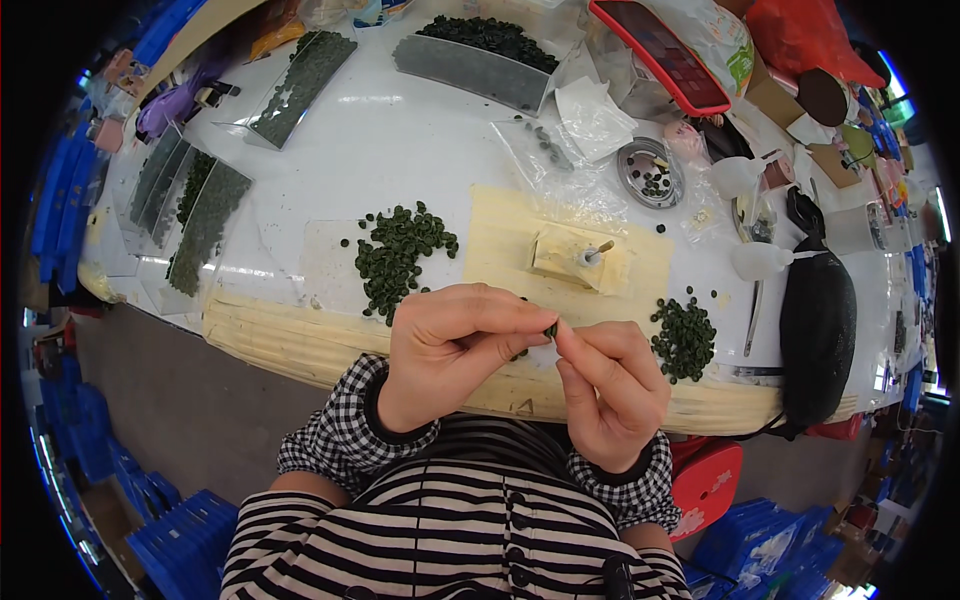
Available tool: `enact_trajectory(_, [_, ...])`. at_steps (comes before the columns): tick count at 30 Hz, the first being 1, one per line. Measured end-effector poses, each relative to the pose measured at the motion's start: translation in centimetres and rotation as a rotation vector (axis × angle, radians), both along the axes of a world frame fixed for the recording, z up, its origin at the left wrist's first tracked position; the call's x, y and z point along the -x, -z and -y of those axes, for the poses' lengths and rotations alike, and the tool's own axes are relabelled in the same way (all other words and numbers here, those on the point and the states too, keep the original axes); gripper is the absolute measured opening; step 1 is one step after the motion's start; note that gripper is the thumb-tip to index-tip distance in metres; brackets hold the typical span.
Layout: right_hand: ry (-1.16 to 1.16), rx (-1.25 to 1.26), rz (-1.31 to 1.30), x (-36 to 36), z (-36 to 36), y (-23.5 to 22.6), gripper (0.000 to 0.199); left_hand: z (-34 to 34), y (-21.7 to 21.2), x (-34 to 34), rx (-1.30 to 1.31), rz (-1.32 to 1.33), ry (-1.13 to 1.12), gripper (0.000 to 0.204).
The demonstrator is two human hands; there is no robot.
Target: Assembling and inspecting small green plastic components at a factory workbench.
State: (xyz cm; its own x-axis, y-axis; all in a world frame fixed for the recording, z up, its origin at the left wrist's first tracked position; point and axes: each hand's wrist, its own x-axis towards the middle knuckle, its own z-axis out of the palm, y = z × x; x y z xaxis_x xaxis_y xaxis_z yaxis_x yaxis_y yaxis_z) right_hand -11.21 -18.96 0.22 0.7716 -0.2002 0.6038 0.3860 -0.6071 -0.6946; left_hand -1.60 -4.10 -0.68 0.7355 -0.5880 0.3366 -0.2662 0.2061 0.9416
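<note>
Here, the left hand [450, 350] and right hand [610, 385] meet just below the small cream block [568, 255], a squared piece with a short metal pin standing in it. Both hands pinch one small dark green disc [551, 329] between thumb and fingertips. Left of the block lies a loose heap of matte green discs [398, 258] on a clear sheet; lower right of the block sits a second, smaller heap [684, 338]. Above and right of the block stands a round metal dish [650, 172].
</note>
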Motion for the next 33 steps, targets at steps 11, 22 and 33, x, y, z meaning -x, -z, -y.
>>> enact_trajectory(11, [0.165, -0.077, -0.046, 0.9, 1.3, 0.8, 0.03, -2.1, -1.5, -1.0, -0.515, -0.072, -0.017, 0.027])
enact_trajectory(22, [0.237, 0.001, 0.009, 0.3, 1.5, 1.7, 0.03, -3.2, -1.2, -1.7, 0.572, -1.145, -0.017, 0.025])
enact_trajectory(33, [0.284, -0.016, 0.002, 0.2, 1.5, 1.6, 0.028, -2.2, -0.5, -1.1, 0.336, -1.067, 0.18, 0.032])
